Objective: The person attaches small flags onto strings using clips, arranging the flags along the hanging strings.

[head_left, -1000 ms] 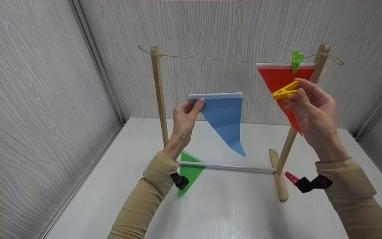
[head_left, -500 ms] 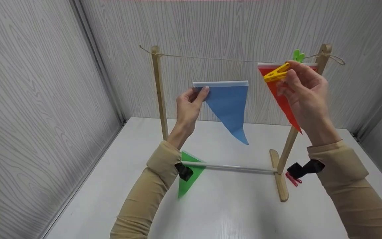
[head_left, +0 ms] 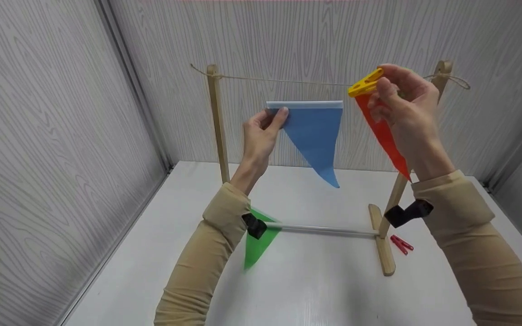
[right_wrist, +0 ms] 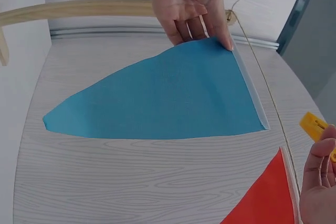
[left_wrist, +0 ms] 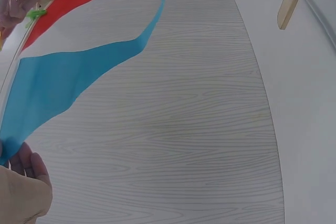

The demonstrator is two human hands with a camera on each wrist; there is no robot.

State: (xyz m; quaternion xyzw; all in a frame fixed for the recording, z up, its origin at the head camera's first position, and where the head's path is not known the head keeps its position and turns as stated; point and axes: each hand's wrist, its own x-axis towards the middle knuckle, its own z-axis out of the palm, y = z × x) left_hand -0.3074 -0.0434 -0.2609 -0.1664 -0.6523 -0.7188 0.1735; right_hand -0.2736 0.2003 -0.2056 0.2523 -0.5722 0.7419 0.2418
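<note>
My left hand (head_left: 261, 136) pinches a blue triangular pennant (head_left: 313, 131) near the left end of its white top edge. The pennant hangs just below the string (head_left: 283, 81), its tip slightly curled. My right hand (head_left: 410, 108) pinches a yellow clothespin (head_left: 364, 83) by its handles, in front of a red pennant (head_left: 385, 136). That red pennant hangs from the string; the green clothespin (left_wrist: 35, 14) on it shows in the left wrist view but is hidden by my hand in the head view. In the right wrist view the blue pennant (right_wrist: 168, 93) is apart from the string.
Two wooden posts (head_left: 217, 122) hold up the string, joined low down by a white rod (head_left: 324, 230). A green pennant (head_left: 257, 249) lies on the white table (head_left: 315, 290) under the rod's left end. A red clothespin (head_left: 401, 244) lies by the right wooden foot (head_left: 384, 256).
My left hand has raised the blue pennant toward the string and slightly right. My right hand has moved up and left with the yellow clothespin, now covering the green clothespin in the head view.
</note>
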